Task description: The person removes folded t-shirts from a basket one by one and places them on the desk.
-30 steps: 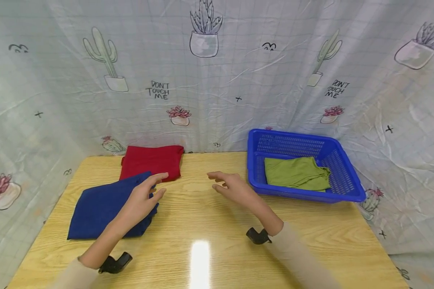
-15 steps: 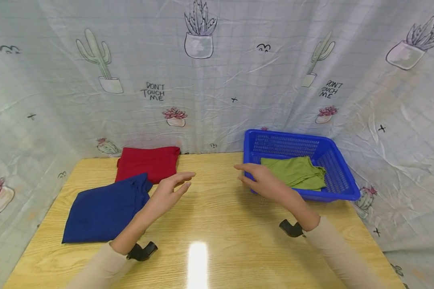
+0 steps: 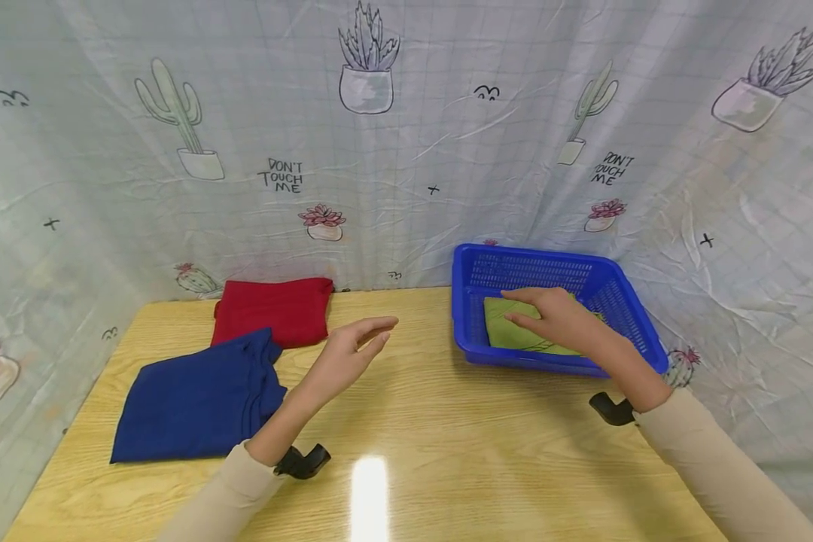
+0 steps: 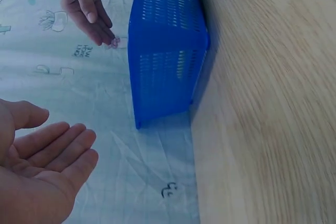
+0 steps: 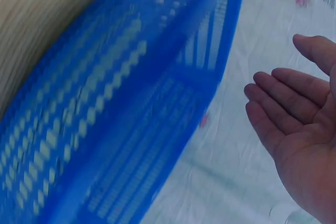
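Observation:
My right hand [image 3: 558, 320] hovers over the blue plastic basket [image 3: 470, 348], holding nothing, its fingers loosely extended toward the left. Inside the basket lies a folded green cloth [image 3: 504, 331], partly covered by that hand in the head view. My left hand [image 3: 345, 354] is in the air above the middle of the table, fingers relaxed and nothing in them. In the left wrist view the left hand [image 4: 50, 166] shows its palm, with the basket's perforated side beyond. The right wrist view has the right hand [image 5: 299, 114] palm-up beside the basket's rim.
A folded blue cloth [image 3: 190, 403] lies on the left of the wooden table [image 3: 461, 467], overlapping a folded red cloth [image 3: 274, 309] behind it. A patterned curtain [image 3: 406, 135] encloses the back and sides. Each wrist carries a black camera mount [image 3: 302, 461].
Both hands have moved to the right: the left away from the blue cloth to mid-table, the right from mid-table to over the basket. The head view has shifted slightly. The cloths stay put.

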The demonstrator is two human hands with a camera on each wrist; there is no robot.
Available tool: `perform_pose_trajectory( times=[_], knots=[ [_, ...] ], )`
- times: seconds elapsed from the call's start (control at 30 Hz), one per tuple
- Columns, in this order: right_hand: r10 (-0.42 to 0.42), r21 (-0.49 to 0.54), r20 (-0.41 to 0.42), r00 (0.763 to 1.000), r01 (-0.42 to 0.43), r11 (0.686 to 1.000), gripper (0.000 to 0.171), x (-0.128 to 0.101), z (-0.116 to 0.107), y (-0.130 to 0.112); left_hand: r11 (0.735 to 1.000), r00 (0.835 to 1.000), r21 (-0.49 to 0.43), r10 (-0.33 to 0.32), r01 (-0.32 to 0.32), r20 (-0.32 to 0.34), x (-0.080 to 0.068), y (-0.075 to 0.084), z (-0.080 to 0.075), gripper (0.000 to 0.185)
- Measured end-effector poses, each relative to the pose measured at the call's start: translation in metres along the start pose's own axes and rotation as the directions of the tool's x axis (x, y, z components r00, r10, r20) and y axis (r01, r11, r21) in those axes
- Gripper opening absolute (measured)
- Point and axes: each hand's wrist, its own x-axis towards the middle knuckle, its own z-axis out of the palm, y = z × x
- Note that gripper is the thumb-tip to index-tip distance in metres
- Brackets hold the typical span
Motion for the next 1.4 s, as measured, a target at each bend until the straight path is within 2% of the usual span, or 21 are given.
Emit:
perform_pose_trajectory(
  times=[0.13,0.3,0.43,0.53,0.67,0.8,0.97,1.1,1.23,1.3,1.4],
  knots=[
    [0.059,-0.006,0.029,0.998,-0.059,0.998,0.046,-0.006,-0.016,0.012,1.0,1.0,-0.025,0.0,0.0,0.015,0.007,0.006,0.008,0.035],
    [0.092,-0.041,0.04,0.995,-0.09,0.995,0.047,-0.012,-0.033,0.023,1.0,1.0,-0.03,0.007,-0.006,0.02,0.019,0.013,0.019,0.035],
    [0.071,-0.105,0.017,0.997,-0.069,0.992,0.047,-0.012,-0.045,0.031,0.999,0.999,-0.04,0.022,-0.021,0.025,0.033,0.022,0.028,0.034],
    [0.057,-0.108,0.016,0.998,-0.055,0.993,0.048,-0.009,-0.053,0.037,0.998,0.999,-0.055,0.027,-0.025,0.036,0.044,0.028,0.035,0.035],
    [0.07,0.007,0.042,0.997,-0.07,0.998,0.05,-0.005,-0.063,0.047,0.999,0.998,-0.049,0.023,-0.02,0.063,0.06,0.036,0.043,0.036],
    [0.099,0.112,0.082,0.992,-0.108,0.988,0.051,-0.003,-0.072,0.057,0.999,0.994,-0.033,0.038,-0.034,0.101,0.079,0.044,0.05,0.04],
    [0.129,0.117,0.124,0.984,-0.144,0.983,0.055,-0.001,-0.077,0.074,0.997,0.987,-0.017,0.083,-0.081,0.139,0.106,0.052,0.062,0.04],
    [0.161,0.13,0.151,0.975,-0.181,0.975,0.058,0.002,-0.076,0.09,0.996,0.981,0.025,0.085,-0.091,0.172,0.131,0.055,0.076,0.042],
    [0.221,0.204,0.2,0.954,-0.261,0.944,0.061,0.009,-0.07,0.113,0.998,0.979,0.027,0.048,-0.054,0.2,0.157,0.056,0.092,0.045],
    [0.257,0.271,0.235,0.938,-0.317,0.909,0.062,0.011,-0.064,0.125,1.0,0.978,0.008,0.017,-0.019,0.207,0.168,0.055,0.1,0.046],
    [0.292,0.376,0.307,0.906,-0.397,0.837,0.066,0.012,-0.051,0.145,0.998,0.974,-0.035,-0.051,0.061,0.222,0.181,0.049,0.113,0.049]
  ],
)
